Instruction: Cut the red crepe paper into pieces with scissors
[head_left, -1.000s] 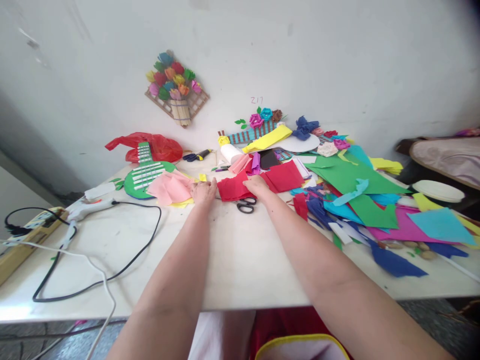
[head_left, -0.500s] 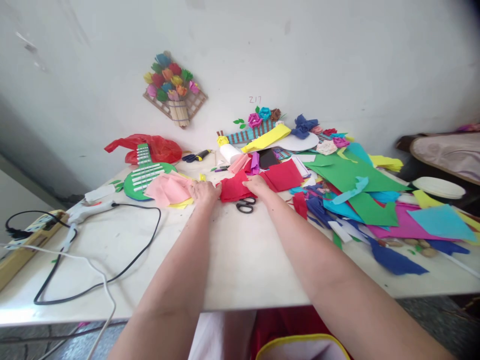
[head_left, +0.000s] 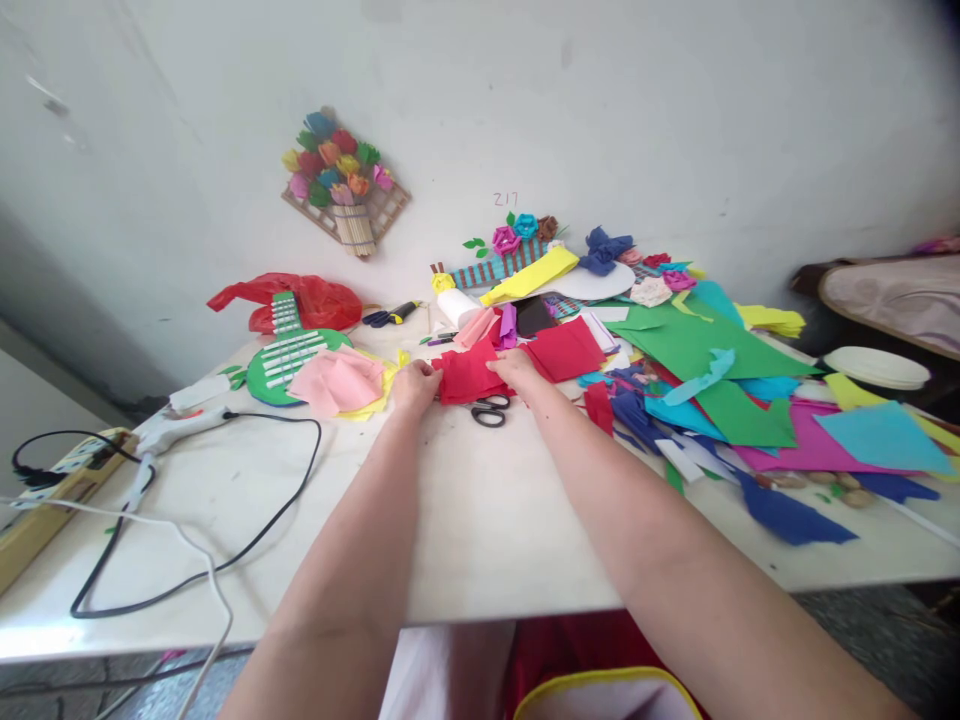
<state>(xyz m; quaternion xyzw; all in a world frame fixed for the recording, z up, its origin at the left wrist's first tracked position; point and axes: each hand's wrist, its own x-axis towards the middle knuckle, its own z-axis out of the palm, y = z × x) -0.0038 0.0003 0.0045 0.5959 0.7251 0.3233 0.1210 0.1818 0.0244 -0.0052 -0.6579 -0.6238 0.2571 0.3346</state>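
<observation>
A strip of red crepe paper is stretched between my two hands over the middle of the table. My left hand pinches its left end. My right hand is closed on its right part, beside another red paper piece lying flat. Black-handled scissors lie just below the strip, their blades hidden under it. Left of my left hand, pink crepe paper rests on a yellow sheet, partly over a green guitar-shaped piece with white rolled strips.
A glue gun with a looping black cord lies at left near a power strip. Coloured paper scraps crowd the right side. Pliers and a red plastic bag are at the back, before a wall with a paper flower decoration.
My left hand has shifted slightly, and its fingers now pinch the left end of the red strip more visibly. My right hand is almost unmoved.
</observation>
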